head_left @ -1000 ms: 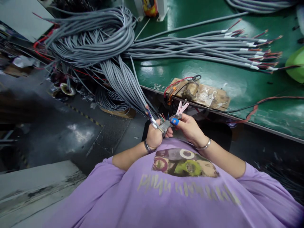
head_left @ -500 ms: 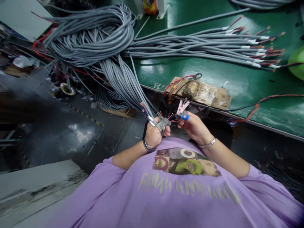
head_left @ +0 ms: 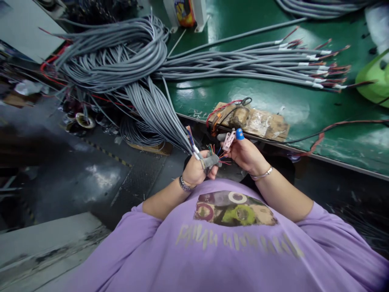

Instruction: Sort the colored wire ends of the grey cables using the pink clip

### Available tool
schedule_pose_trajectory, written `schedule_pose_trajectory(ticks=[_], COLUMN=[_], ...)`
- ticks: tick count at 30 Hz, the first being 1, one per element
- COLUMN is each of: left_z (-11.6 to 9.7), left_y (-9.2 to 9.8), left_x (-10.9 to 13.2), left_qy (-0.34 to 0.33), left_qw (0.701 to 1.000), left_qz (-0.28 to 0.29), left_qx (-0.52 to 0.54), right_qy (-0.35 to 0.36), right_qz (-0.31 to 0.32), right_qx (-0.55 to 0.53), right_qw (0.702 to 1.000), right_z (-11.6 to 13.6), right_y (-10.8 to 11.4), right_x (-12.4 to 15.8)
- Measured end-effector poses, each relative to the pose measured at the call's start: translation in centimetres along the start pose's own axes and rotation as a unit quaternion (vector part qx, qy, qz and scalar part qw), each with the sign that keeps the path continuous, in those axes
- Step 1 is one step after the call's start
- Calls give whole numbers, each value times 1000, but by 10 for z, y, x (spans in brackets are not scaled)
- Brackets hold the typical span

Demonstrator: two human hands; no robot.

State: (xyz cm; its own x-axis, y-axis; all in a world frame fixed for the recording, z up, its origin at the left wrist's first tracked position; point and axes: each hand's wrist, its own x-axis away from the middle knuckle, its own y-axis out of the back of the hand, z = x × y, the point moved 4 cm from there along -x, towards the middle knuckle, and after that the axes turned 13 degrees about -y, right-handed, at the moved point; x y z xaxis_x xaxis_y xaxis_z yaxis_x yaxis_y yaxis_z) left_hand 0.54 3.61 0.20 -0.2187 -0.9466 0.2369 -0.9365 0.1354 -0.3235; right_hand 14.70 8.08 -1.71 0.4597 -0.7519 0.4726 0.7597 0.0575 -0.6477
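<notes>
Head view: pink clip [head_left: 229,140], turned since earlier, between right fingers [head_left: 233,153]; left fingers [head_left: 214,173] clamped around coloured wires [head_left: 210,149]

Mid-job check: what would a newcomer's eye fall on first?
Probably the big coil of grey cable heaped at the upper left. Next, perhaps, the pink clip in the right grip near the centre, close to bright thin wires fanning out from the left grip.

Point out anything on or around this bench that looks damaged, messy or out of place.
The wooden board at the bench edge looks worn: its top is stained and patched with whitish residue. Small pale scraps litter the green bench beside it. Gray cables spill over the edge, possibly just normal here.
</notes>
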Motion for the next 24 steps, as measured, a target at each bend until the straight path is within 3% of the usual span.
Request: schedule_pose_trajectory(ticks=[12,24], left_z=[7,7], left_y=[-3,-5], left_x=[-2,1], left_qy=[13,9], left_qw=[1000,999], left_qz=[4,-7], left_qx=[-16,-30], right_qy=[44,23], right_qz=[-60,-51], right_qx=[-46,-62], right_qw=[996,996], right_z=[-1,-7], right_y=[-4,0], right_x=[3,3])
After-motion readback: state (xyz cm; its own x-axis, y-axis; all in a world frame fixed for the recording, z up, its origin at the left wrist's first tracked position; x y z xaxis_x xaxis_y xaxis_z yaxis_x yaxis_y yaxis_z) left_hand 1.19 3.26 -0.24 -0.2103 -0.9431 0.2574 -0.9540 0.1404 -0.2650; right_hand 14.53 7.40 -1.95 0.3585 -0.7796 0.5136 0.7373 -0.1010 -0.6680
